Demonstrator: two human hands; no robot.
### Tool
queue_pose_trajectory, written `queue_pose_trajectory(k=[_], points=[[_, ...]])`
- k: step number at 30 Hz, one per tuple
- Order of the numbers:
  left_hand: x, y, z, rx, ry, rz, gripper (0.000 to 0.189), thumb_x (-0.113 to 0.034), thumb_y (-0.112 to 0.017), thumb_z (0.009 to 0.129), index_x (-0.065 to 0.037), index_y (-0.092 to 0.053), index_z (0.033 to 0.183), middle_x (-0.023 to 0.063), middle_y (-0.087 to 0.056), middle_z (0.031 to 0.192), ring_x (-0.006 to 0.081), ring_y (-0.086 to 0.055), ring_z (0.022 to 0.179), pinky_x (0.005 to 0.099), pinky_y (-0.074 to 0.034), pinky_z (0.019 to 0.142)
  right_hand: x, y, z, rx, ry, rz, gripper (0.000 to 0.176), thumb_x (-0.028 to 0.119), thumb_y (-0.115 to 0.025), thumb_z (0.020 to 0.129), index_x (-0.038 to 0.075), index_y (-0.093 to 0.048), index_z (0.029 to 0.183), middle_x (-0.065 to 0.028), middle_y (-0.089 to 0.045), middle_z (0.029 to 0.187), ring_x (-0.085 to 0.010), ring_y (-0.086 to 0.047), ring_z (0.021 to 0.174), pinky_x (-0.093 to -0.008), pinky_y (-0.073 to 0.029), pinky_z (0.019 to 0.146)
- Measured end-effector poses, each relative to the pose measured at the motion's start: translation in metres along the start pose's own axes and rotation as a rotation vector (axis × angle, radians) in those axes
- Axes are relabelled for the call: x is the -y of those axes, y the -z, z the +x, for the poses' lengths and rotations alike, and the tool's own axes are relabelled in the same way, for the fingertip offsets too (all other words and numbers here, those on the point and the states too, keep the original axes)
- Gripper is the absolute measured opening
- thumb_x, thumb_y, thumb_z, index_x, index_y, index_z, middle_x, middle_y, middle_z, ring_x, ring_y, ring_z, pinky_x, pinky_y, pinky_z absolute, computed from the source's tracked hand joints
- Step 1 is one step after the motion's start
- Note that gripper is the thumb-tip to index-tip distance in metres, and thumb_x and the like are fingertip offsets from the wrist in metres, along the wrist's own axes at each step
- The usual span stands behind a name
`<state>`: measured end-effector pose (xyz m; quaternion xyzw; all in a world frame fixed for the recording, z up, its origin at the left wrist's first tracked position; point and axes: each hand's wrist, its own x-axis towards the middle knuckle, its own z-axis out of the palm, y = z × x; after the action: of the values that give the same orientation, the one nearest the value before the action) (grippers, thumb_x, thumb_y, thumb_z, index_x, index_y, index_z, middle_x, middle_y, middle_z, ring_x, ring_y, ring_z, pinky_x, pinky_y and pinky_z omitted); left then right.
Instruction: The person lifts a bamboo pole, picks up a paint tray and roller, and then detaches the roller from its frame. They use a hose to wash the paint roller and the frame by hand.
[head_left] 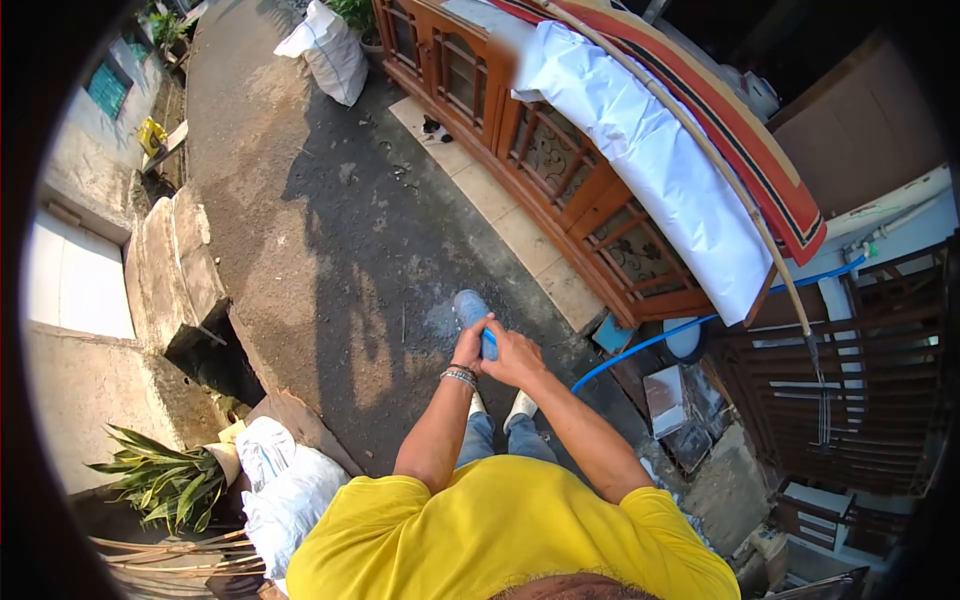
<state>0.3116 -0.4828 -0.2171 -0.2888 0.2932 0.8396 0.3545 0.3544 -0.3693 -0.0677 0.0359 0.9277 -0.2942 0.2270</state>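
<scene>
Out in front of my body, both hands are closed around a blue, bottle-shaped thing [471, 308]. Its far end looks pale and cloudy, and a brighter blue part shows between my fingers. My left hand [467, 347], with a beaded bracelet at the wrist, grips it from the left. From the right, my right hand [514, 357] wraps over it. A pale wet-looking patch [438, 320] lies on the ground beside its far end. A thin blue hose [640, 347] runs from the pipe at the right to my right forearm, where it passes out of sight.
Along the right stands a wooden cabinet [565, 210] with glass panes, a white sheet [640, 150] and a striped mat [700, 110] over it. White sacks [335, 65] stand ahead and at lower left, near a potted plant [165, 480]. A gutter edges the left side.
</scene>
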Motion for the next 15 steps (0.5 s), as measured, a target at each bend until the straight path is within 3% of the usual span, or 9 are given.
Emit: queue_pose_trajectory(k=[4, 8, 9, 15], points=[[-0.010, -0.013, -0.010, -0.107, 0.129, 0.014, 0.023, -0.024, -0.076, 0.085, -0.008, -0.059, 0.087, 0.0100, -0.066, 0.075, 0.0269, -0.065, 0.065, 0.0418, -0.058, 0.066, -0.001, -0.005, -0.003, 0.044, -0.021, -0.048, 0.075, 0.032, -0.075, 0.074, 0.015, -0.042, 0.140, -0.0236, -0.066, 0.112, -0.0419, -0.064, 0.109, -0.0548, -0.051, 0.091], [-0.015, -0.007, 0.014, -0.077, 0.170, -0.040, 0.029, -0.025, -0.079, 0.082, -0.006, -0.060, 0.093, 0.0137, -0.067, 0.081, 0.0302, -0.066, 0.068, 0.0454, -0.058, 0.068, 0.001, 0.002, -0.007, 0.039, 0.014, -0.110, 0.064, 0.030, -0.072, 0.075, 0.014, -0.048, 0.132, -0.0230, -0.068, 0.105, -0.0431, -0.066, 0.100, -0.0545, -0.053, 0.085], [-0.017, -0.009, 0.014, -0.151, 0.118, -0.018, 0.032, -0.027, -0.079, 0.082, -0.006, -0.060, 0.096, 0.0135, -0.067, 0.082, 0.0310, -0.066, 0.070, 0.0464, -0.058, 0.068, 0.005, 0.006, -0.011, 0.021, 0.021, -0.118, 0.059, 0.030, -0.071, 0.076, 0.013, -0.049, 0.128, -0.0216, -0.069, 0.104, -0.0432, -0.066, 0.099, -0.0546, -0.053, 0.084], [-0.046, 0.005, 0.039, -0.107, 0.077, 0.002, 0.032, -0.032, -0.080, 0.080, -0.009, -0.063, 0.094, 0.0098, -0.065, 0.078, 0.0281, -0.063, 0.065, 0.0443, -0.055, 0.062, 0.016, 0.012, -0.026, 0.028, 0.054, -0.131, 0.058, 0.028, -0.069, 0.076, 0.012, -0.050, 0.128, -0.0202, -0.068, 0.108, -0.0427, -0.067, 0.098, -0.0549, -0.053, 0.083]])
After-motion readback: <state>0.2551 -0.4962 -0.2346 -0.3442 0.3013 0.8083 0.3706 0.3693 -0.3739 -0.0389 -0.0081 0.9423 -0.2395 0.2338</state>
